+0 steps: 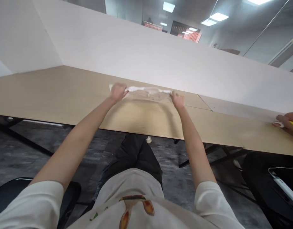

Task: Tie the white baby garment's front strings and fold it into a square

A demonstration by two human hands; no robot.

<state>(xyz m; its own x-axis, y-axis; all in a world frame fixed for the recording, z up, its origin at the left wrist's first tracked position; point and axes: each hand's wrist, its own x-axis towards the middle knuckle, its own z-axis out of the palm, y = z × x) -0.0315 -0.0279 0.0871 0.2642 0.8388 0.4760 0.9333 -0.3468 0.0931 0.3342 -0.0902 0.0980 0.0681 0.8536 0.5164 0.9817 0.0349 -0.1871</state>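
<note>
A thin see-through plastic sheet [148,93] with a bunched white upper edge is stretched between my two hands above the table. Motion blurs it, so I cannot tell whether it is a bag or a single layer. My left hand [118,91] is closed on its left end, and a white corner sticks out beyond the fist. The right end is pinched between the fingers of my right hand [177,99]. Both arms reach forward, and their shadow falls on the light wood tabletop [141,117] below.
A white partition [137,57] rises along the table's back edge. At the far right, another person's hand [288,125] holds something yellow and white near a grey board [232,106]. Black chairs [70,197] stand at lower left and right; a white power strip [286,189] lies on the right one.
</note>
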